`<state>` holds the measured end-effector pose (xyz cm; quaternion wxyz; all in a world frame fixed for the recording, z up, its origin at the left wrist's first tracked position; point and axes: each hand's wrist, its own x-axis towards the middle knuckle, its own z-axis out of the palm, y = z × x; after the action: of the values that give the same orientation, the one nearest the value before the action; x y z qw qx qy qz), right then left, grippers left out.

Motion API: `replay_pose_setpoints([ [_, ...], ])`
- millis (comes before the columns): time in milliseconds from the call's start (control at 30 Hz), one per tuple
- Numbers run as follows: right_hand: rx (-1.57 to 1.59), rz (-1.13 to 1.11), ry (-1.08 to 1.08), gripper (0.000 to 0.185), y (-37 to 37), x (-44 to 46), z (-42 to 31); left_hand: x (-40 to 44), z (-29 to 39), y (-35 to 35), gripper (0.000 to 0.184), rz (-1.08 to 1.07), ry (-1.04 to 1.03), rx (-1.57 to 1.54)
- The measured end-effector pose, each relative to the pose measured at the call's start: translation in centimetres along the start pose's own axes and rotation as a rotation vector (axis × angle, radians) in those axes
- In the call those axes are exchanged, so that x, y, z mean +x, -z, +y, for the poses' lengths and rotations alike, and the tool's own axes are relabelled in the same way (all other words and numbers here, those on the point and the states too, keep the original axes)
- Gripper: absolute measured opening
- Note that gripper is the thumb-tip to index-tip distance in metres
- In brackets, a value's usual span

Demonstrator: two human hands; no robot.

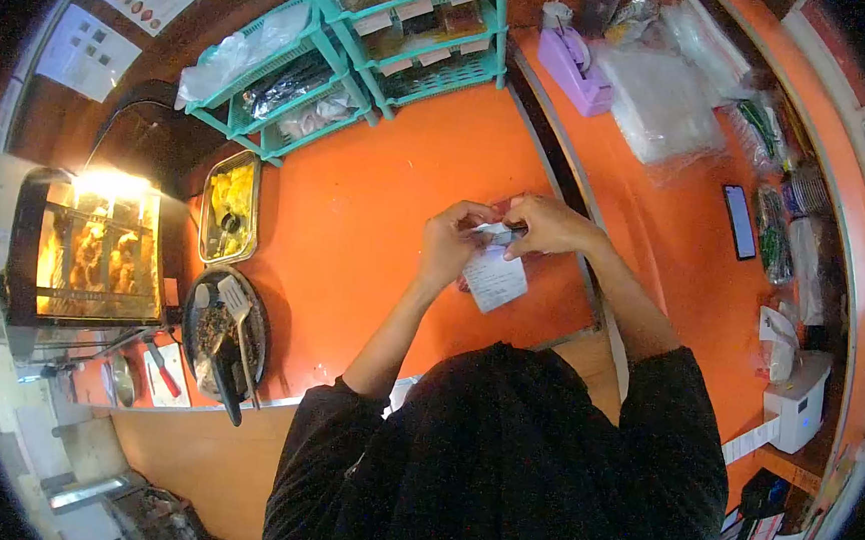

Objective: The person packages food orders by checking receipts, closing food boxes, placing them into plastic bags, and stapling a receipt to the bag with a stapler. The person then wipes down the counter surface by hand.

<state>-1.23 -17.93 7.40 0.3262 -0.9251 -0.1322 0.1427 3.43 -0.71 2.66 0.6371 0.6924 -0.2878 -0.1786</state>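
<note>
Both of my hands are together over the orange counter, fingers closed around the top of a small white receipt with printed lines. My left hand pinches it from the left. From the right, my right hand grips the same crumpled upper part. The slip's lower part hangs down between my wrists. Something reddish shows behind the paper and beside my fingers; its kind is mostly hidden.
Left are a lit glass warmer, a metal tray of yellow food and a black pan with a spatula. Teal racks stand behind. Right are a purple tape dispenser, plastic bags, a phone and a white printer.
</note>
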Motion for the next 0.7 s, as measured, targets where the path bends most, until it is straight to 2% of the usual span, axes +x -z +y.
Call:
replay_pose_setpoints([
  [33, -0.013, -0.027, -0.016, 0.038, -0.1, 0.3, 0.3, 0.0, -0.2, 0.2, 0.026, -0.005, -0.002, -0.004],
  [100, -0.026, -0.042, -0.045, 0.038, -0.8, 0.7, 0.5, 0.0, -0.5, 1.0, 0.037, -0.059, 0.144, -0.119],
  [133, -0.028, 0.003, -0.011, 0.038, -1.2, 0.9, 0.7, 0.1, -0.4, 1.0, 0.037, -0.085, 0.136, -0.124],
  [200, -0.032, 0.1, 0.043, 0.038, -2.6, 1.3, 2.0, -0.1, -0.1, 0.5, 0.049, -0.003, -0.029, -0.138],
  [267, -0.073, 0.135, 0.042, 0.039, -4.1, 1.7, 3.3, -0.7, -0.6, 0.4, 0.059, -0.107, 0.049, 0.021],
  [333, -0.117, 0.142, -0.025, 0.04, -4.4, 1.3, 2.9, -1.1, -1.2, -0.1, 0.06, -0.036, 0.038, 0.06],
  [367, -0.124, 0.184, -0.01, 0.04, -4.6, 0.9, 2.6, -1.3, -0.9, -0.5, 0.06, -0.078, 0.024, 0.048],
  [433, -0.135, 0.242, -0.011, 0.04, -4.5, -0.5, 2.6, -1.5, 1.1, -0.8, 0.069, -0.048, 0.17, 0.223],
  [467, -0.127, 0.313, 0.05, 0.039, -4.4, -1.2, 2.6, -1.7, 1.8, -1.1, 0.069, -0.072, 0.159, 0.223],
  [500, -0.119, 0.382, 0.114, 0.038, -4.2, -1.8, 2.7, -2.0, 2.5, -1.3, 0.073, -0.046, -0.021, 0.162],
  [533, 0.115, 0.453, 0.268, 0.036, -3.2, -2.9, 3.1, -2.3, 2.7, -1.3, 0.076, -0.018, -0.198, 0.096],
  [567, 0.082, 0.465, 0.109, 0.036, -2.5, -4.4, 4.9, -2.6, 2.6, -0.7, 0.076, -0.035, -0.208, 0.094],
  [600, 0.051, 0.474, -0.051, 0.036, -1.8, -6.5, 7.0, -2.7, 2.4, 0.6, 0.074, 0.078, -0.254, 0.295],
  [633, 0.127, 0.576, -0.164, 0.039, -1.1, -9.2, 8.5, -3.0, 2.1, 2.0, 0.071, 0.194, -0.301, 0.492],
  [667, 0.152, 0.66, -0.414, 0.04, -0.1, -12.5, 8.7, -3.3, 1.0, 3.6, 0.068, 0.339, -0.327, 0.477],
  [700, 0.074, 0.695, -0.658, 0.034, -1.2, -14.7, 13.4, -3.8, -0.4, 4.8, 0.064, 0.481, -0.351, 0.46],
])
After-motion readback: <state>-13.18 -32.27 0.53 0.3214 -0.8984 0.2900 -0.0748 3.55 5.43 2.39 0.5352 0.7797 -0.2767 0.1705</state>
